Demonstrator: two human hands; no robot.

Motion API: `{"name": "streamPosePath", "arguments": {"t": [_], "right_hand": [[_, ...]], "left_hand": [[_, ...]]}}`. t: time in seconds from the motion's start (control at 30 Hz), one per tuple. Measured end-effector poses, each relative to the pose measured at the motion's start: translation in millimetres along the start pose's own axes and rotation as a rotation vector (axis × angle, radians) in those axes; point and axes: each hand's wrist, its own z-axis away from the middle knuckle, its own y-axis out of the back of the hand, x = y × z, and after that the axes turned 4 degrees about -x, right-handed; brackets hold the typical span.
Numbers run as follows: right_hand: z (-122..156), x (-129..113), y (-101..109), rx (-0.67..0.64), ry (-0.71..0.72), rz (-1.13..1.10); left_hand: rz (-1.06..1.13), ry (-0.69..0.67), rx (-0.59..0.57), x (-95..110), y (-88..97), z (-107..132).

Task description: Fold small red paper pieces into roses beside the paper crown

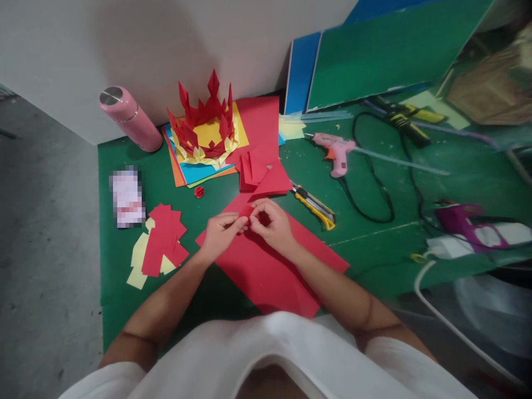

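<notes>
Together left hand and right hand pinch small red paper piece above red sheet; box cutter near.

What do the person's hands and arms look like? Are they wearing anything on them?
The left hand and right hand are bare: no gloves or watch show. The forearms are uncovered too. Short white sleeves begin above the elbows.

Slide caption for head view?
Person's left hand and right hand pinch a small red paper piece above a red sheet.
</notes>
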Motion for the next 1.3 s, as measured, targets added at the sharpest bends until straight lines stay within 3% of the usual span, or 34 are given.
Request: {"name": "streamPosePath", "arguments": {"t": [0.37,0.47,0.63,0.87,1.13,1.3], "right_hand": [[0,-4,2,-0.005,-0.033,-0.021],[2,-4,1,-0.007,-0.032,-0.061],[5,-1,-3,-0.024,-0.157,-0.211],[3,-2,-4,-0.059,-0.201,-0.386],[4,-5,-3,-0.077,-0.179,-0.374],[4,-3,-3,-0.064,-0.203,-0.392]], "left_hand": [[-0.117,-0.025,-0.023,-3,1.6,-1],[-0.095,0.023,0.009,-7,0.1,1],[0.067,0.143,0.096,-10,-5.8,2],[0.065,0.152,0.146,-8,-10.7,2],[0.008,0.175,0.162,-9,-10.6,4],[0.058,0.151,0.109,-6,-8.6,3]]}}
